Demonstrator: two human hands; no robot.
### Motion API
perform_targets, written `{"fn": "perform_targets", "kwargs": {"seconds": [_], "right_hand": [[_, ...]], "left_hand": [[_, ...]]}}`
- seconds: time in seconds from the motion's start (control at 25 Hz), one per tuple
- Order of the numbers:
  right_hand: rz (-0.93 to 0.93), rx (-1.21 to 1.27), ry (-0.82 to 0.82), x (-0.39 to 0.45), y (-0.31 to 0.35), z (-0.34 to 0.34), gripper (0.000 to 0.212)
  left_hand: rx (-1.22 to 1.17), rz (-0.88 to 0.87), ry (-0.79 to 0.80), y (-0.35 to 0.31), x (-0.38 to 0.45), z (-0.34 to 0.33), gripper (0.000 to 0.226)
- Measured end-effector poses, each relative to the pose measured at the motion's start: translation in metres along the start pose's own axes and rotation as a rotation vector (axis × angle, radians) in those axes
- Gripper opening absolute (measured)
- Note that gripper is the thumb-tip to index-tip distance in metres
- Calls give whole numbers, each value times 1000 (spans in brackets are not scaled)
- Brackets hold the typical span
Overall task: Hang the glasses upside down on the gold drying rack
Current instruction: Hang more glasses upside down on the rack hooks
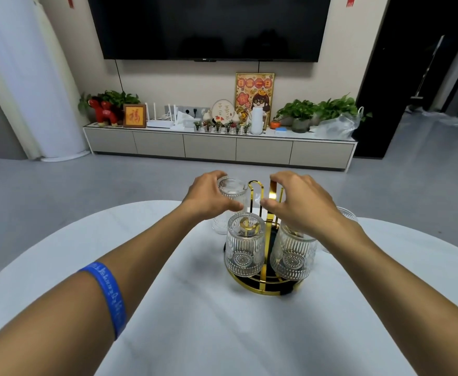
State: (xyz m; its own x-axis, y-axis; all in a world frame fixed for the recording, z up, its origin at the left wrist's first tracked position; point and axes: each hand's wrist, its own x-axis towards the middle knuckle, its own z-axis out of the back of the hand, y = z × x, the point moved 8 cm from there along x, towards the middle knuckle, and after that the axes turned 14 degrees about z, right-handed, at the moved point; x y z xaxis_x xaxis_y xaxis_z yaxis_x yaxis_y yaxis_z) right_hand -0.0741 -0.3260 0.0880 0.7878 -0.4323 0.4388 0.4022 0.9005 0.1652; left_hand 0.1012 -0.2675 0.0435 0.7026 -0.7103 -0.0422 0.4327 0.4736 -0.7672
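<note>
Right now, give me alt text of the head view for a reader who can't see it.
The left hand grips an upturned glass at the back of the gold drying rack, whose upright the right hand holds. A front-left glass and a front-right glass already hang upside down on it, on a white table.

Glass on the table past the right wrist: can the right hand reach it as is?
Probably yes. That glass stands beside the right hand, outside the gold rack; only the person's own wrist covers it, nothing else blocks.
</note>
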Motion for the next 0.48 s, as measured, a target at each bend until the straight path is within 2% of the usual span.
{"fn": "perform_targets", "kwargs": {"seconds": [0.28, 0.48], "right_hand": [[-6, 22, 1, -1, -2, 1, 46], [-16, 76, 33, -1, -1, -2, 48]], "left_hand": [[133, -17, 32, 15, -1, -12, 80], [342, 32, 113, 20, 1, -15, 104]]}}
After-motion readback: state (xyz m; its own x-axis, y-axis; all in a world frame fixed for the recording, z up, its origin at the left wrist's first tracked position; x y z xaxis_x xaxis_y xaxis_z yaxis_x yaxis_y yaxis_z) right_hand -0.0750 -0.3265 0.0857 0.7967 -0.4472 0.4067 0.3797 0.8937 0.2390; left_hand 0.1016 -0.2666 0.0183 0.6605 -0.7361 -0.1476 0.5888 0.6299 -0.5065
